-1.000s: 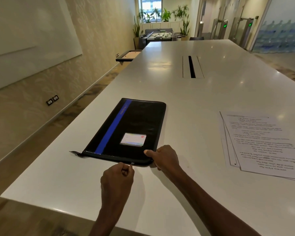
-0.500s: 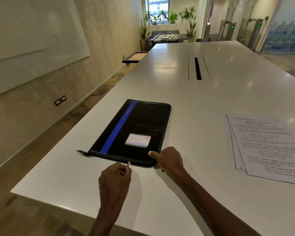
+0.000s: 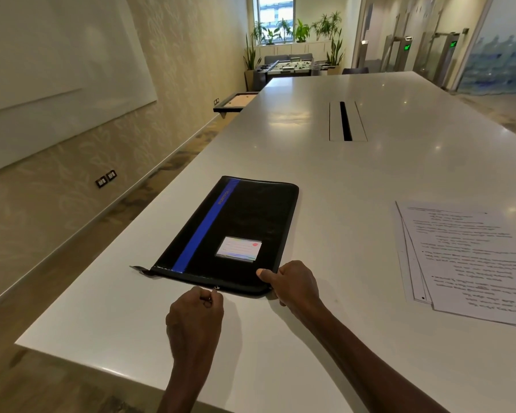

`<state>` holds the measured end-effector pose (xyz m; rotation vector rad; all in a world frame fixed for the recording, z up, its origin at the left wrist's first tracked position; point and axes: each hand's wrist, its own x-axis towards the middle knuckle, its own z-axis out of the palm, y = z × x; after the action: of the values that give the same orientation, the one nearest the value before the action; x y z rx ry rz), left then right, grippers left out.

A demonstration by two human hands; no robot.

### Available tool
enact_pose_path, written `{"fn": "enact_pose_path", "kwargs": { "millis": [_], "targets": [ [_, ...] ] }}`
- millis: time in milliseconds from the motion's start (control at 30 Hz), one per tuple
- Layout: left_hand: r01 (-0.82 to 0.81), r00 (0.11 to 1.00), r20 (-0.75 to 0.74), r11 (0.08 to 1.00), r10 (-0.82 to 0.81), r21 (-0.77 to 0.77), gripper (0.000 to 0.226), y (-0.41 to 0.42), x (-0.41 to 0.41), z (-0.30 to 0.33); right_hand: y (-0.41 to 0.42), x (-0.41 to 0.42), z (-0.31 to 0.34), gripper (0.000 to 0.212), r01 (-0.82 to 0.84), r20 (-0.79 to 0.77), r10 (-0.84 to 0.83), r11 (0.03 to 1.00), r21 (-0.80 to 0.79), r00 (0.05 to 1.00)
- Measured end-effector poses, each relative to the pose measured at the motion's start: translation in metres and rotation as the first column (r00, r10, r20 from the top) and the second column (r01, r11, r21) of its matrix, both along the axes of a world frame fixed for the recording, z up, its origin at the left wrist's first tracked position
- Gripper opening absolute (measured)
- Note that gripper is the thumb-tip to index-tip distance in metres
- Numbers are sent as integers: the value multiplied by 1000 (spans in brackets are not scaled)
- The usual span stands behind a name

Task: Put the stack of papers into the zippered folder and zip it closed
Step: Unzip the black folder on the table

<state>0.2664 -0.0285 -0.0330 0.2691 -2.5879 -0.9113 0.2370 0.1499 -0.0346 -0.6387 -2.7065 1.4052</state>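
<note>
A black zippered folder (image 3: 245, 222) with a blue stripe and a small label window lies flat on the white table (image 3: 340, 174). My left hand (image 3: 195, 314) pinches the zipper pull (image 3: 216, 289) at the folder's near edge, about midway along it. My right hand (image 3: 292, 281) grips the folder's near right corner, thumb on top. The stack of papers (image 3: 465, 257), printed with text, lies fanned on the table to the right, apart from both hands.
The table's left edge and near left corner (image 3: 21, 341) are close to the folder. A cable slot (image 3: 345, 120) sits in the table's middle, farther away. A wall with a whiteboard (image 3: 42, 84) runs along the left.
My left hand with the zipper pull has shifted a little to the left along the folder's near edge. My right hand stays on the corner. The camera has tilted slightly.
</note>
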Motion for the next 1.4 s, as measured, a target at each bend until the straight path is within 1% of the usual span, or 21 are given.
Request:
{"fn": "enact_pose_path", "kwargs": {
  "millis": [100,200,467,533,600,767,933,1033,1133,1233,1300,1367,1400],
  "targets": [
    [21,1000,11,999,-21,-24,32,0,0,-1,0,0,0,48,-1,1,1,1000,1,1000],
    [102,995,7,993,-102,-54,32,-3,2,-3,1,-1,1,48,11,0,-11,1000,-18,1000],
    [222,975,-11,974,-222,-39,27,-10,3,-1,3,-2,1,47,25,-4,-25,999,-23,1000],
    [253,967,-13,966,-254,-55,26,-10,3,1,3,-2,2,46,20,-4,-20,1000,-20,1000],
    [249,968,-6,967,-250,-57,26,-10,3,3,3,-2,2,46,19,-9,-19,1000,-18,1000],
    [130,991,39,990,-128,-54,30,-9,0,6,2,0,3,48,21,-10,-21,1000,10,1000],
    [48,999,16,997,-47,-66,34,-5,-1,6,-1,4,6,48,19,-13,-19,1000,21,1000],
    [8,1000,14,998,-7,-64,30,-1,-1,4,-3,4,7,47,25,-10,-24,1000,16,1000],
    [73,997,-8,997,-74,-35,26,-4,0,0,-3,5,6,48,34,-7,-34,999,8,999],
    [184,982,-34,982,-185,-43,12,-15,-2,-1,-1,5,7,47,29,-14,-29,1000,8,999],
    [217,976,-42,976,-216,28,8,-20,-4,1,-1,5,7,48,28,-17,-27,1000,10,999],
    [242,970,-34,961,-239,132,11,-19,-3,2,-1,5,7,49,34,-21,-33,999,21,999],
    [244,970,-26,958,-243,150,11,-18,-2,2,-1,5,7,49,36,-23,-35,999,25,999]
  ]
}}
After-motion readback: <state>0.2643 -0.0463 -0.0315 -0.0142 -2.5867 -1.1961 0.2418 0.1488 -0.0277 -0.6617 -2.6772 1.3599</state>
